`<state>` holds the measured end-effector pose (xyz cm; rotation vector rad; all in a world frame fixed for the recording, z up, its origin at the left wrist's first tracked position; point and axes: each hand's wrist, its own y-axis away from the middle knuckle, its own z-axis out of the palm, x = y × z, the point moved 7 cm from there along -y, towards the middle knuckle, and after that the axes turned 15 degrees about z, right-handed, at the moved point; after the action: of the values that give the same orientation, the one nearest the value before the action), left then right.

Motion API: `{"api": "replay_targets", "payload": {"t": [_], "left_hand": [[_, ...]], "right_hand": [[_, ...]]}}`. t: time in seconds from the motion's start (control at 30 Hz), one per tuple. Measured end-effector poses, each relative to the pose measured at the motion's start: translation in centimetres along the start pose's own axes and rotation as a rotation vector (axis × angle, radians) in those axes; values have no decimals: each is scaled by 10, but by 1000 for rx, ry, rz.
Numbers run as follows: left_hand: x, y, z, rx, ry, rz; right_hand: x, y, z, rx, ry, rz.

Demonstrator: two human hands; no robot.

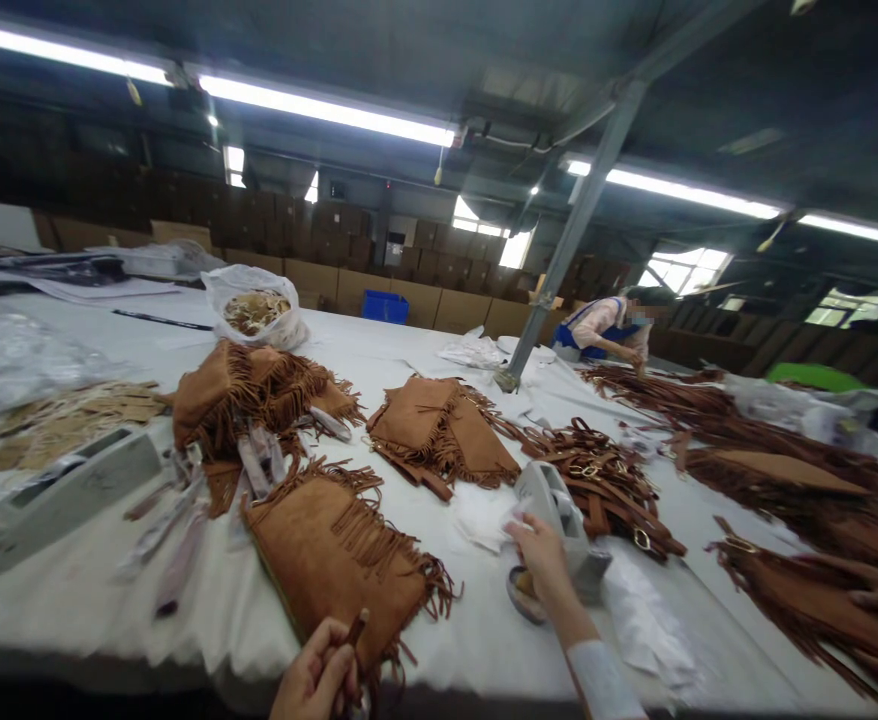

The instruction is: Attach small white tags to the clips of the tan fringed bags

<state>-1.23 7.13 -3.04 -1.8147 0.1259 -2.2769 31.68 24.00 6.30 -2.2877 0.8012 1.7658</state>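
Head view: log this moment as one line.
left hand: pinching narrow brown strip | right hand: beside grey tape dispenser, contact unclear | front: fringed brown suede bag on white table

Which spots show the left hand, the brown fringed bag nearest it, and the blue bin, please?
Left hand [317,672], head view: its middle.
Brown fringed bag [330,560], head view: its upper face.
Blue bin [385,308], head view: its near wall.

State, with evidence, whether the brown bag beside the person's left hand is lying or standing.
Lying down: the brown bag rests on the white table, broad side facing up.
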Motion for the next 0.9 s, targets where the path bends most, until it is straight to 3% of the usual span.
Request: {"api": "replay_targets", "payload": {"t": [0.17, 0.4, 0.5, 0.6, 0.77, 0.9], "left_hand": [[6, -1, 0, -39, -8, -24], [26, -5, 1, -54, -48, -12], [31, -5, -1, -59, -104, 8], [34, -5, -2, -65, -142, 30], [31, -5, -6, -19, -34, -1], [29, -7, -6, -4, 92, -92]], "right_hand": [[8, 38, 35, -348, -266, 200], [37, 135, 97, -675, -424, 430], [49, 169, 124, -710, -488, 511], [55, 186, 141, -666, -453, 455], [55, 191, 149, -620, -285, 290], [53, 199, 148, -678, -180, 241]]}}
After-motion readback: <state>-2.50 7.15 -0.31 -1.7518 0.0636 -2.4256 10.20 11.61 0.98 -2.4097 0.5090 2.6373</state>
